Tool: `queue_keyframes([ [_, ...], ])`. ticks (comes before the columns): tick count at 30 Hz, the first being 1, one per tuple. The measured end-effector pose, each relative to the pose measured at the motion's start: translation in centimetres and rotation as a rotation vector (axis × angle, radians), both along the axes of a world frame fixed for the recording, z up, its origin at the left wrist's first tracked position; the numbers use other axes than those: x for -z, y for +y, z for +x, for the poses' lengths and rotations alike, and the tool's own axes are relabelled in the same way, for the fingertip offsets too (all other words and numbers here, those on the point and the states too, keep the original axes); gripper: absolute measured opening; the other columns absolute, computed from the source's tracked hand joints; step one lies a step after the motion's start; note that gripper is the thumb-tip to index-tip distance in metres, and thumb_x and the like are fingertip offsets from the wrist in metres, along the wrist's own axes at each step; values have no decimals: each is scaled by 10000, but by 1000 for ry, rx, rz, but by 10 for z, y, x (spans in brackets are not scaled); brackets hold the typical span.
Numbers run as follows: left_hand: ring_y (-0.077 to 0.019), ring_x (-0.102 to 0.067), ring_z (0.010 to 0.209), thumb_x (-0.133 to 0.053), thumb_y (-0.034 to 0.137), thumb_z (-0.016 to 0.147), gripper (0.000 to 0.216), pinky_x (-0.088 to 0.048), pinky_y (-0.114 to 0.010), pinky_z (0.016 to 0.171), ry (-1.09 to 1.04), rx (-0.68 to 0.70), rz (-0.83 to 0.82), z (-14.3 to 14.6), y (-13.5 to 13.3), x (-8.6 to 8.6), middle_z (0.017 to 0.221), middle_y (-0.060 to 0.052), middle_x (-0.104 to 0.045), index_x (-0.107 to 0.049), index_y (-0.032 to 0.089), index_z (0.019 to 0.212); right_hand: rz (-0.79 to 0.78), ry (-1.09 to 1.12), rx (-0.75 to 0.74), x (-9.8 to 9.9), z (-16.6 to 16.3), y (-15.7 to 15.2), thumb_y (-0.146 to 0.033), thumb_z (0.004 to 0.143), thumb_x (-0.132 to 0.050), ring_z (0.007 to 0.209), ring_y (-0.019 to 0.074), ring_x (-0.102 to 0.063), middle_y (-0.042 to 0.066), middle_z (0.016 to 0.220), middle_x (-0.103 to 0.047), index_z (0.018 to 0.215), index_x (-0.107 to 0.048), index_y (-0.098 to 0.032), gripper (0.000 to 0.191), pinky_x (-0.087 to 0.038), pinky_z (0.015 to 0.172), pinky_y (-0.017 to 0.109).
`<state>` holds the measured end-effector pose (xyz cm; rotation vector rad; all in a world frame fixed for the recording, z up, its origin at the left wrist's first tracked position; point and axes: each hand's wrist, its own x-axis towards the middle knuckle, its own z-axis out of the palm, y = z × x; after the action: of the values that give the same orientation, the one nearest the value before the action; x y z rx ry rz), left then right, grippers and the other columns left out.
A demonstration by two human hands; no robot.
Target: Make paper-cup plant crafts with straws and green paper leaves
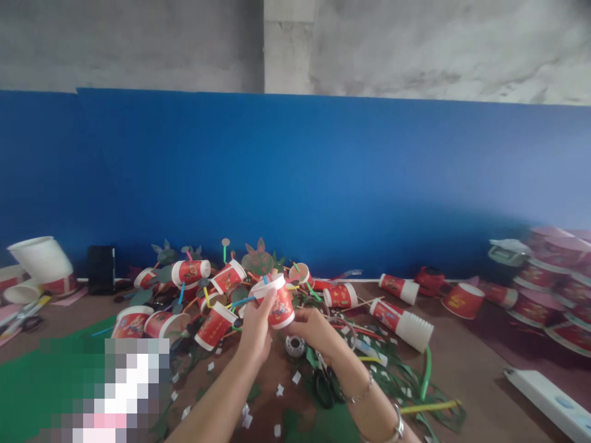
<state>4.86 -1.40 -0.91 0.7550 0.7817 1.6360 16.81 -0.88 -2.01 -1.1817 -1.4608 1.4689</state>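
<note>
My left hand (255, 325) is closed around a red paper cup (281, 305) with a white rim and a printed picture. The cup is tilted, and its rim points up and to the left. At the cup's lower end are the curled fingers of my right hand (317, 332), touching its base edge; their tips are partly hidden. Just below the hands lies a roll of tape (295, 346). Dark-handled scissors (324, 384) rest under my right wrist, partly covered. Behind the held cup stands a green paper cutout with a rabbit-like head (258, 261).
Red cups with straws (216, 325) are piled at the left and middle. A nested cup stack (409, 324) lies to the right, near a green straw (425, 372). Paper scraps cover the tabletop (462, 351). A white power strip (549, 400) sits front right; a blue wall (295, 178) rises behind.
</note>
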Motion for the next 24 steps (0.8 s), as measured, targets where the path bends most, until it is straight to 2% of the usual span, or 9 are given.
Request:
queue_keyframes([
  [4,-216,-658,737,-748,398,623,477,-498,-289,658,-12,-7,-24,2,-2,-3,817,-83,-702,-631,103,978,-1,105,20,1,-2,0,-279,579,-706,552,116,-506,4,582,-643,690,-741,-109,207,-394,611,243],
  [7,-216,-655,722,-784,370,579,475,-500,-299,665,8,23,-41,2,-1,-1,787,-86,-699,-633,95,935,15,94,-4,3,-1,1,-272,566,-712,555,129,-519,6,564,-641,684,-750,-111,203,-406,611,254],
  [13,-210,-659,761,-778,338,608,613,-506,-314,690,35,16,-32,-3,2,7,889,-92,-695,-559,139,1145,40,-124,-112,10,10,3,-203,584,-684,549,117,-512,1,584,-657,640,-748,-130,111,-393,568,226],
  [16,-220,-657,808,-770,328,624,605,-504,-315,711,83,18,-6,-3,2,8,941,-109,-693,-563,142,1160,51,-196,-137,10,14,4,-204,587,-686,545,119,-513,3,570,-656,621,-744,-129,101,-387,545,220],
  [20,-226,-661,776,-791,334,585,609,-505,-320,698,109,16,-24,0,0,7,907,-93,-707,-590,138,1125,39,-106,-160,8,14,3,-239,601,-708,584,137,-556,8,620,-684,732,-765,-133,178,-435,619,244],
  [24,-256,-664,824,-811,316,543,567,-510,-340,741,109,34,-43,2,-2,7,904,-107,-711,-628,105,1036,23,-40,-114,7,11,3,-291,574,-760,640,167,-597,25,663,-704,787,-765,-127,268,-465,696,284],
])
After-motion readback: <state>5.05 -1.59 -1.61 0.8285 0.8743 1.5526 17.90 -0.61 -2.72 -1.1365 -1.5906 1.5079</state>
